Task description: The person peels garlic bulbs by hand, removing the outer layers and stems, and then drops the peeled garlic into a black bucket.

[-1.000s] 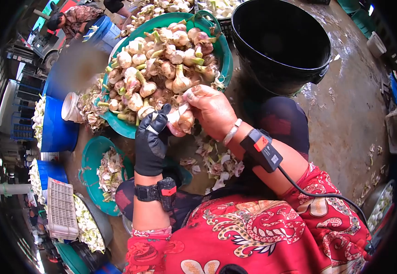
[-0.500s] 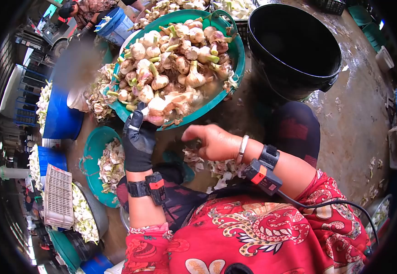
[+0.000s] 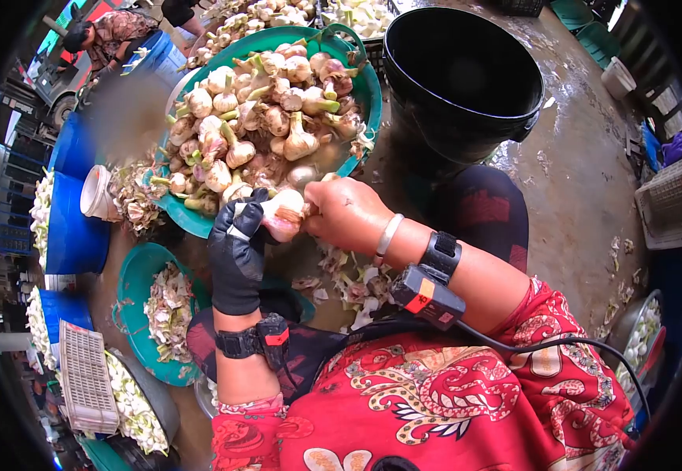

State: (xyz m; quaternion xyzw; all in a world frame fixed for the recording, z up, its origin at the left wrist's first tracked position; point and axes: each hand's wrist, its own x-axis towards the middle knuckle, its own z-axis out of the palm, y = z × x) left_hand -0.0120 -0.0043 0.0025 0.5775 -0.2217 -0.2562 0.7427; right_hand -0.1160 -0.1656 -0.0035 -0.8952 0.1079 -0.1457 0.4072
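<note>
Wearing a dark glove, my left hand [image 3: 237,255] grips a garlic bulb [image 3: 284,215] by its stem end, over the near rim of a green basin [image 3: 372,110]. My bare right hand [image 3: 347,212] touches the right side of that bulb with its fingers pressed together; its fingertips are partly hidden. Many garlic bulbs [image 3: 240,153] with cut green stems fill the basin, just beyond both hands. Peeled skins [image 3: 357,286] lie on the floor below my right wrist.
A large black bucket [image 3: 466,86] stands right of the basin. A smaller green basin [image 3: 133,294] with skins is at the left, near a white crate [image 3: 86,377] and blue tubs [image 3: 78,224]. Another person [image 3: 113,35] is at the upper left.
My right hand has moved up and left onto the bulb, where it was apart from it before. The bulb now shows more clearly, and the view has shifted slightly.
</note>
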